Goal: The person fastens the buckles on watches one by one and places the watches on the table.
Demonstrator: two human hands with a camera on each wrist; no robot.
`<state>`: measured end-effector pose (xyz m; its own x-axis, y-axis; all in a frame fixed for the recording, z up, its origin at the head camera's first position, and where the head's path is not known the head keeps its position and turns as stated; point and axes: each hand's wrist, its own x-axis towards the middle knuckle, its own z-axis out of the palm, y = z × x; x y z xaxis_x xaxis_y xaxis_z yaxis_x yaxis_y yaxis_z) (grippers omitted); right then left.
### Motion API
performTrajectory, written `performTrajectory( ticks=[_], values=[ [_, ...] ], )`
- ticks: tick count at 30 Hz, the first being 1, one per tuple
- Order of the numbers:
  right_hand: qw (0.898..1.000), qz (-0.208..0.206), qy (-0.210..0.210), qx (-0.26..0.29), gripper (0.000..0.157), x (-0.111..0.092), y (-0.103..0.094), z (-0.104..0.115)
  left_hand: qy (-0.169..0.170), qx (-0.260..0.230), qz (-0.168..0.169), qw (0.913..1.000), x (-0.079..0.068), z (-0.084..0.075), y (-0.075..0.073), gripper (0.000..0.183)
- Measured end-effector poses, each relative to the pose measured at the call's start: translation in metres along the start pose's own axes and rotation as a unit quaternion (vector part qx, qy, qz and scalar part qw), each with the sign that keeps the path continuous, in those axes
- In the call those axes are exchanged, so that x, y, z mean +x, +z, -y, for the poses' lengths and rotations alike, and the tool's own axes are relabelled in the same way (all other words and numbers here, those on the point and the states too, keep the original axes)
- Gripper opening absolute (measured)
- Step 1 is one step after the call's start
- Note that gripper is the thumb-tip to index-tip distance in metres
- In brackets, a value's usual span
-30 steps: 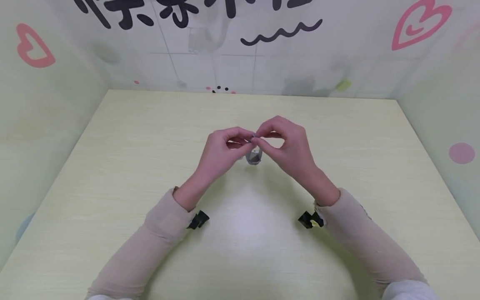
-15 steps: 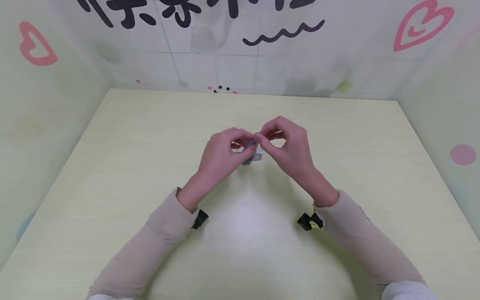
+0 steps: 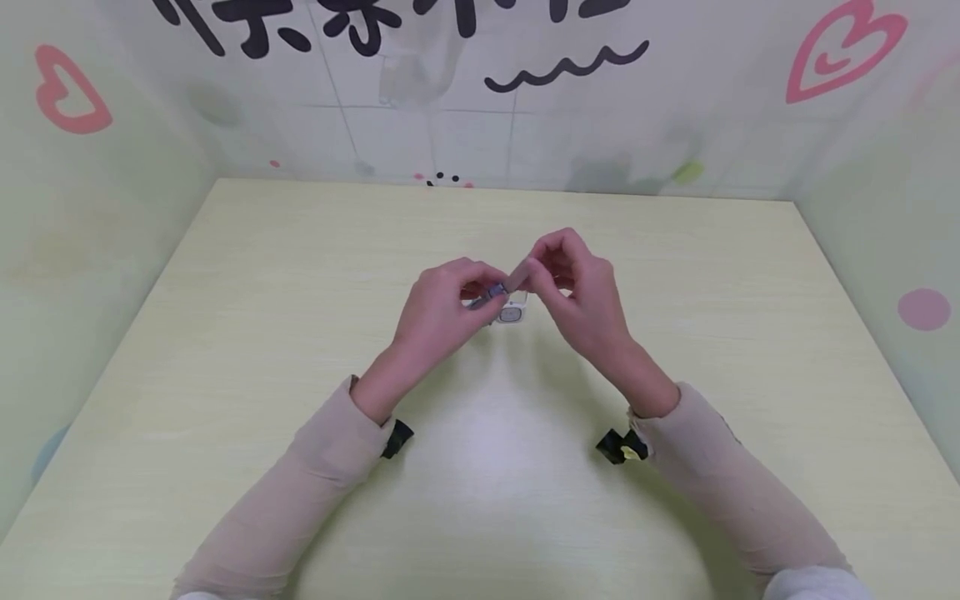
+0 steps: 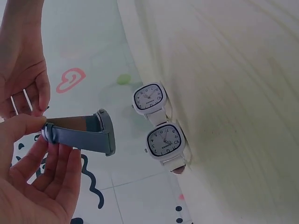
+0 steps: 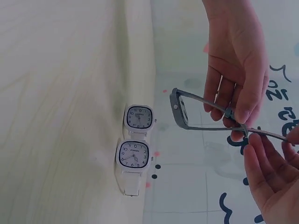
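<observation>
A wristwatch with a grey-blue strap (image 4: 79, 138) is held up between both hands, its strap looped. My left hand (image 3: 442, 300) pinches the strap by the buckle (image 5: 229, 113), with the watch case (image 5: 179, 109) hanging out past the fingers. The strap's free end (image 3: 517, 277) slants up to my right hand (image 3: 581, 287), whose thumb and fingers pinch it. Beyond the hands, two white square-faced watches lie in a row: one (image 4: 149, 98) and another (image 4: 166, 140). In the head view the hands hide most of them, and one white watch (image 3: 511, 313) shows below the fingertips.
The pale wood-grain table (image 3: 480, 500) runs back to a wall (image 3: 465, 137) with black lettering. Side walls with pink hearts (image 3: 73, 90) stand at left and right. Black wrist-camera mounts (image 3: 621, 445) stick out inward from both sleeves.
The watch loop hung below the joined fingertips a second ago; it has turned in towards my left hand. My right hand has drawn slightly right, and the strap's free end now shows between the hands.
</observation>
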<state>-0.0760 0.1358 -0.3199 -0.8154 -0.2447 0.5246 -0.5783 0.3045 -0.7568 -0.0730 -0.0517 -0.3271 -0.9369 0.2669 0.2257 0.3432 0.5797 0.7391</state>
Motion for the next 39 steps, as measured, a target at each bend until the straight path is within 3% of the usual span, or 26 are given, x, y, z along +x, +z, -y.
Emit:
performTrajectory(
  ticks=[8, 12, 17, 24, 31, 39],
  values=[
    [0.997, 0.037, 0.025, -0.057, 0.01, 0.0, -0.001, 0.0, 0.022, 0.024, -0.006, 0.9995, -0.001, 0.0, 0.001, 0.018],
    [0.998, 0.034, 0.031, -0.039, 0.009, -0.001, -0.001, -0.002, 0.016, 0.039, -0.003, 0.9991, -0.001, 0.0, 0.001, 0.019],
    [0.998, 0.037, 0.043, 0.02, 0.011, -0.001, -0.001, -0.003, 0.014, 0.039, -0.002, 0.9991, -0.001, 0.002, 0.001, 0.019],
    [0.991, 0.04, 0.089, 0.087, 0.014, -0.002, -0.003, -0.002, -0.007, -0.047, 0.013, 0.9988, 0.001, 0.007, 0.001, 0.023],
    [0.987, 0.035, 0.11, 0.109, 0.014, -0.002, -0.005, -0.002, -0.047, -0.156, 0.035, 0.9861, 0.003, 0.01, 0.0, 0.026],
    [0.986, 0.031, 0.118, 0.113, 0.013, -0.001, -0.003, -0.003, -0.06, -0.192, 0.032, 0.9789, 0.005, 0.009, -0.002, 0.021]
  ],
)
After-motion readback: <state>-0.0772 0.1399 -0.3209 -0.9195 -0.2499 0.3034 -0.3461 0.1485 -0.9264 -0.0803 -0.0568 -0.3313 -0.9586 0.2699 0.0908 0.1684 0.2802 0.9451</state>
